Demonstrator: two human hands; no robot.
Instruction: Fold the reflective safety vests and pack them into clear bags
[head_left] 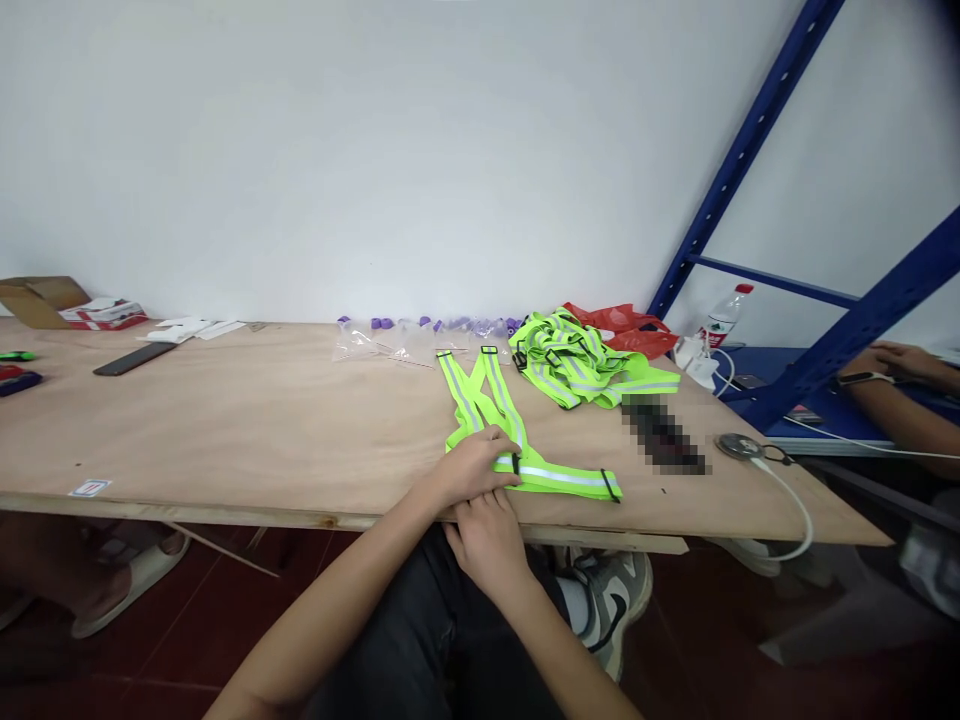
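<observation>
A neon-yellow reflective strap vest (480,400) lies flat on the wooden table (225,430), near its front edge. My left hand (476,465) rests on the vest's lower part, fingers curled onto the strap beside a black buckle. Just below it, my right hand (487,540) sits at the table's front edge with its back to the camera. Its fingers are tucked under the left hand, so what they hold is hidden. A heap of more neon vests (577,365) lies behind to the right.
Clear bags with purple caps (390,340) line the wall, next to a red bag (626,325) and a bottle (721,318). A round disc on a white cable (739,446) lies at right. Another person's arm (892,400) rests by the blue rack (750,150). A black flat device (135,358) lies at left.
</observation>
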